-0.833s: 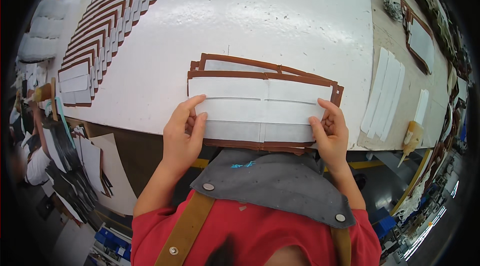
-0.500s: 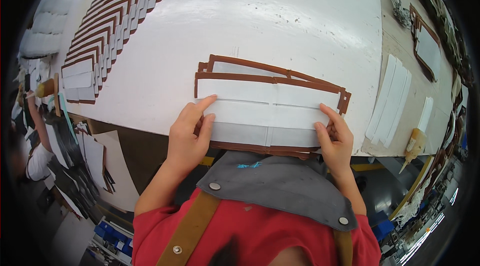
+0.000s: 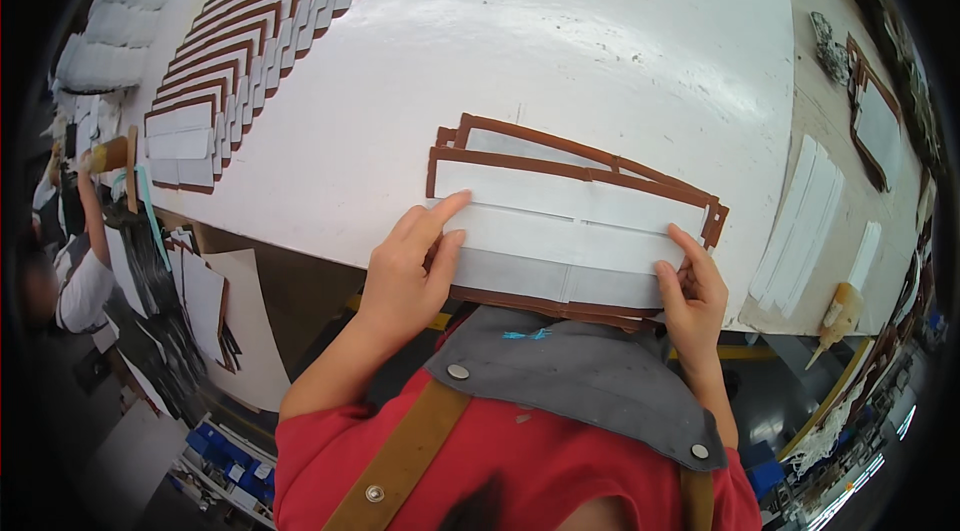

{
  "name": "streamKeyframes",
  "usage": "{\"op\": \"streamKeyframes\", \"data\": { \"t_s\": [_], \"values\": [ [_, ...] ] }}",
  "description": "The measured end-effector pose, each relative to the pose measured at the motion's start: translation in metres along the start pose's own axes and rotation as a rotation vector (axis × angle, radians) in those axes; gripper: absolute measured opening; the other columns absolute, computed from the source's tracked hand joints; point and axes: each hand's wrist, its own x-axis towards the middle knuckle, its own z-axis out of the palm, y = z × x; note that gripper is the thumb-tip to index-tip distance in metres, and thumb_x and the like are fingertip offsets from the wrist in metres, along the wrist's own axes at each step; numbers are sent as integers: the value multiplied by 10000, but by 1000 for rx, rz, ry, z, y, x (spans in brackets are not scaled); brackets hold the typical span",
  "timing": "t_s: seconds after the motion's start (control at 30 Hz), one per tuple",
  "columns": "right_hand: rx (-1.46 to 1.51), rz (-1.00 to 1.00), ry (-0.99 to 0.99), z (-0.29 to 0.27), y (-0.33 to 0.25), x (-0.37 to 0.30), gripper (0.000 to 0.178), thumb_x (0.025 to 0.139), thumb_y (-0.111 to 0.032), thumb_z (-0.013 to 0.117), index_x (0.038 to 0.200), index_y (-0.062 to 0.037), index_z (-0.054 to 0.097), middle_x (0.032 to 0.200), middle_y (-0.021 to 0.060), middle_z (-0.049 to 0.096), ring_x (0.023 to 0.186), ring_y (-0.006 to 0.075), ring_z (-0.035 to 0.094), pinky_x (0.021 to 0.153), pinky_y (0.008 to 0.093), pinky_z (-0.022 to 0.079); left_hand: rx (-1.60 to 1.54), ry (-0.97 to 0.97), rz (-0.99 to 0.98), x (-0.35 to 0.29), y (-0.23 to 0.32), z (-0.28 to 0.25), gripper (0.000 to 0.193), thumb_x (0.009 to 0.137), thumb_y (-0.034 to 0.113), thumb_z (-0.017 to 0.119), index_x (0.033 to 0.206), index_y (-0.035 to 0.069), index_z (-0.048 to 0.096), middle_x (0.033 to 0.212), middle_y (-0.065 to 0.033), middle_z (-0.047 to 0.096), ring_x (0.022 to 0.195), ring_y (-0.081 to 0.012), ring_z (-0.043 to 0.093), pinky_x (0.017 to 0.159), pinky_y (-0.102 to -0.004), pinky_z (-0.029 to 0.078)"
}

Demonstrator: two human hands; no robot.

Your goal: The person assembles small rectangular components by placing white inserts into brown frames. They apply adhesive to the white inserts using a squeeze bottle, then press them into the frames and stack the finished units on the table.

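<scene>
In front of me at the table's near edge lies a small stack of brown-edged panels (image 3: 512,164), faced with white and grey strips. Across the top panel runs a white strip (image 3: 520,228), with a thin gap between it and the white band above. My left hand (image 3: 412,266) is at its left end, index fingertip on the gap, thumb lower down and apart. At the other end, my right hand (image 3: 697,288) touches with index finger and thumb spread. Both hands' remaining fingers are curled and partly hidden. The panels behind stick out askew.
Overlapping brown-edged panels (image 3: 190,118) run in a long row at the far left. White strips (image 3: 797,226) lie on the right, near a glue bottle (image 3: 840,313) and another brown-edged stack (image 3: 877,121). Another person's arm (image 3: 97,221) reaches in at left.
The whole view has shifted, so the table and panels appear farther right and slightly more tilted. Both hands keep nearly the same places on the white strip.
</scene>
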Motion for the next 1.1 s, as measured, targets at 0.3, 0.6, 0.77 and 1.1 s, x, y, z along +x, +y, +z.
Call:
{"op": "streamKeyframes", "data": {
  "t_s": [0.3,0.6,0.77,1.1],
  "values": [
    [56,8,2,-2,1,1,385,841,3,579,1223,-17,538,692,-7,453,580,53,423,536,187,377,108,2,-33,-1,3,1,358,825,11,583,1176,76,572,690,-50,454,534,-130,456,513,-259,411],
    [-89,-60,16,-1,-6,4,407,826,-4,582,1230,-22,533,661,42,479,540,108,455,514,226,400,121,2,-31,-1,4,2,367,826,-6,570,1187,64,567,690,-27,422,542,-100,400,514,-231,374],
    [-422,-175,65,-9,-4,9,280,821,-13,558,1099,-26,587,676,83,545,522,191,516,503,275,429,137,16,-3,-2,3,3,361,830,-14,568,1186,47,565,711,5,410,567,-55,349,504,-193,321],
    [-355,-558,122,8,-29,51,186,786,-41,602,971,-39,577,916,100,554,861,268,528,736,344,433,249,81,347,12,8,15,256,737,49,664,989,58,625,813,-51,520,727,-211,500,646,-324,406]
  ]
}}
